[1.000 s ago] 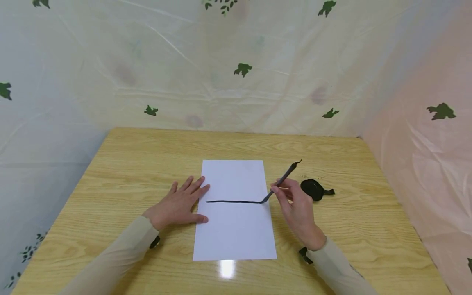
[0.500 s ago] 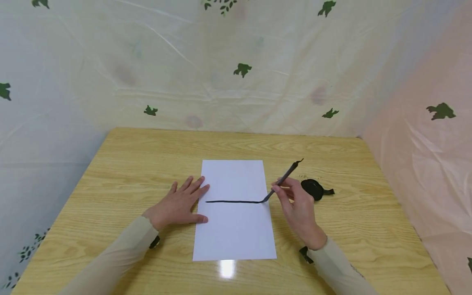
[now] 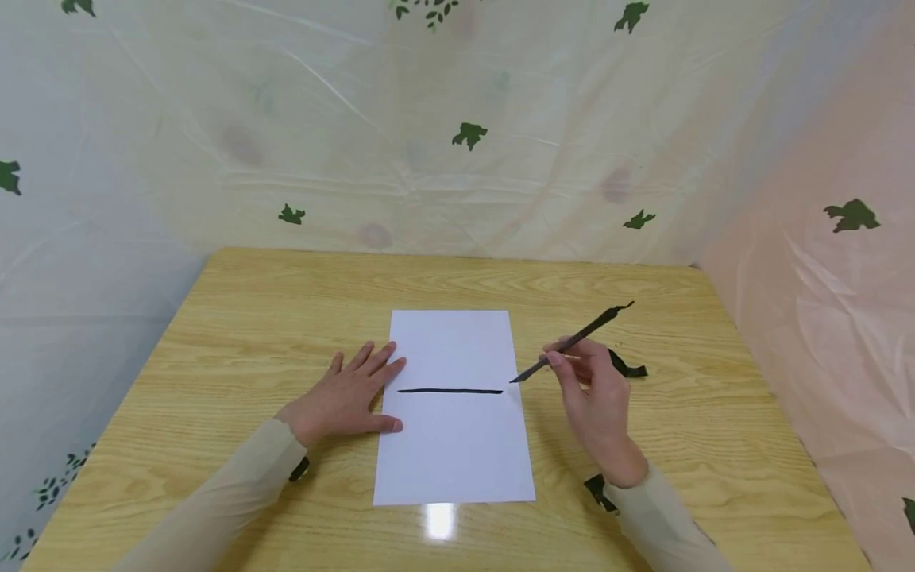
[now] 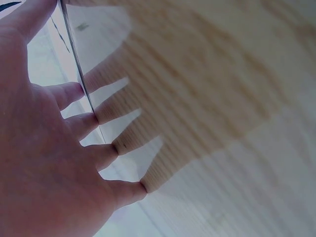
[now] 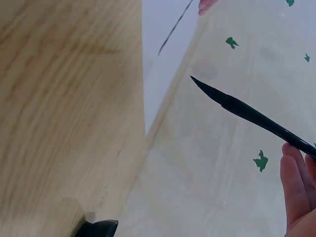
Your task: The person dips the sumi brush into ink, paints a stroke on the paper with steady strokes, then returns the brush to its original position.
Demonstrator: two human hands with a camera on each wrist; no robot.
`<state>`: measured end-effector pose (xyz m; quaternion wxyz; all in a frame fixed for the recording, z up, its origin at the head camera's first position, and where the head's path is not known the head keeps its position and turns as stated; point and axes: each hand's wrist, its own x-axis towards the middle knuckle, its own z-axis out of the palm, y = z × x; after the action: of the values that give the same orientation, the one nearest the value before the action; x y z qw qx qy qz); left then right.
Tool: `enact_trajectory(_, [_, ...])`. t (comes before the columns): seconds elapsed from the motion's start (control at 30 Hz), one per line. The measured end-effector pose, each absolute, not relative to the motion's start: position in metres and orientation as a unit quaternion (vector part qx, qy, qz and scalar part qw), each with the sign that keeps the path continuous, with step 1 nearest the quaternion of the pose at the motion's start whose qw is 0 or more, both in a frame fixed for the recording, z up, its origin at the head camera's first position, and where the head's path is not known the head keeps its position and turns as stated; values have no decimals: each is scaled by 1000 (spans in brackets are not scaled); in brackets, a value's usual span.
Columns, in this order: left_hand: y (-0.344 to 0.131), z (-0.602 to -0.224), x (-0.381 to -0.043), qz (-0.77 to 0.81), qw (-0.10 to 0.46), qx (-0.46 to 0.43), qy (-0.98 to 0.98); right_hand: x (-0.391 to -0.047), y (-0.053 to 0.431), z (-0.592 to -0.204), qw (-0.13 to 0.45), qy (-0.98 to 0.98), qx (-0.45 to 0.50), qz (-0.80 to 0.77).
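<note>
A white sheet of paper lies on the wooden table, crossed by one straight black line. My left hand rests spread at the sheet's left edge, thumb and fingertips touching paper; its straight fingers also show in the left wrist view. Between thumb and fingers my right hand pinches a dark brush, held slantwise. The black brush tip is pointed and hovers off the paper, near the line's right end. Behind the right hand sits a small black dish, mostly hidden, its handle-like end showing.
The wooden table extends around the sheet on all sides. Pale curtains with green bird and leaf prints enclose its back and sides. Light reflects off the tabletop just below the paper.
The brush has lifted from the line's right end and tilted flatter. My right hand has shifted right, covering most of the dish. My left hand stays in place.
</note>
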<state>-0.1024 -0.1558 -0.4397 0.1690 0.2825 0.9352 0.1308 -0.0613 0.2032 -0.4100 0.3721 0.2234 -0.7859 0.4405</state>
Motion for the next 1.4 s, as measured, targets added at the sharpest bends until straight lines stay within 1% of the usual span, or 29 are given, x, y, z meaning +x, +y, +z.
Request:
enact_trajectory(0.4, [-156, -438, -100, 133, 166, 288, 934, -60, 221, -398, 397, -756, 216, 472])
enact_trajectory(0.57, [-157, -438, -100, 136, 165, 289, 933, -57, 227, -391, 402, -747, 200, 491])
enact_trajectory(0.73, [-157, -437, -100, 134, 168, 287, 934, -55, 236, -384, 422, -741, 174, 493])
enact_trajectory(1.13, [-156, -436, -100, 139, 172, 282, 934, -54, 256, -372, 453, -733, 148, 486])
enact_trajectory(1.4, [-156, -438, -102, 138, 173, 279, 935, -54, 271, -372, 466, -725, 130, 491])
